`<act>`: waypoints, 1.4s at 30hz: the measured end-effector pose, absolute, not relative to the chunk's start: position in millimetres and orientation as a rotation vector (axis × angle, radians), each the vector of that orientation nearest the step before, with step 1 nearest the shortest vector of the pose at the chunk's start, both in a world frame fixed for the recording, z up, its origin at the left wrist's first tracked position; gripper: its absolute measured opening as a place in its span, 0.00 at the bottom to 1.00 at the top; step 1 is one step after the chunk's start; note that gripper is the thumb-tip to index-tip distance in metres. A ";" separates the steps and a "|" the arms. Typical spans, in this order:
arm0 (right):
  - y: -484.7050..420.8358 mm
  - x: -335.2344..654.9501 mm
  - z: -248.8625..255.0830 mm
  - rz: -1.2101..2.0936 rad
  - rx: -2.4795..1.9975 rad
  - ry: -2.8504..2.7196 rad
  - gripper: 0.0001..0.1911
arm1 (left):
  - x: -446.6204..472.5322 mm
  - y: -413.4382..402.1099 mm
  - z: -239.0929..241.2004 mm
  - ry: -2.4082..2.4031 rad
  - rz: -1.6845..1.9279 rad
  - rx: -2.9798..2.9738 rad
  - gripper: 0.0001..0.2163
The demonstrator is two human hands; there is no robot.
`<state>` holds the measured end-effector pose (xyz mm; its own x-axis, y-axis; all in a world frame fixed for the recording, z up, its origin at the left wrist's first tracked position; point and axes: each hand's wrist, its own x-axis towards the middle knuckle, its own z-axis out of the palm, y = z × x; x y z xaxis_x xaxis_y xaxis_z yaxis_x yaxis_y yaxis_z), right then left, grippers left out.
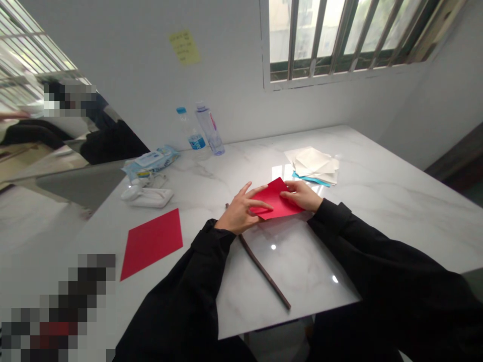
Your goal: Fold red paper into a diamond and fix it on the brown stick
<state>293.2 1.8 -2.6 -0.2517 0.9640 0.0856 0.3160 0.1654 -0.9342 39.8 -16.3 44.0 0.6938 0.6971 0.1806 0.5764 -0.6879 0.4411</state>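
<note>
The folded red paper (278,205) lies flat on the desk (377,201) between both hands, its point aimed away from the person and its near edge running across; the left hand (239,213) rests on the left corner with fingers spread, its grip open and pressing rather than holding; the right hand (304,196) curls over the far right edge, its grip seemingly pinched on it; neither hand is nearer; a dark stick (264,271) slants under the left wrist.
</note>
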 end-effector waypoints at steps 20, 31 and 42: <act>4.2 295.3 -15.8 0.651 -1.262 -1.976 0.16 | 40.5 -12.6 29.8 0.975 0.358 2.478 0.08; 2.4 293.6 -16.8 0.613 -1.258 -1.955 0.20 | 43.9 -12.4 20.5 1.133 0.462 2.435 0.05; -2.6 286.8 -13.0 0.611 -1.221 -1.950 0.17 | 46.0 -16.5 28.1 1.075 0.531 2.418 0.07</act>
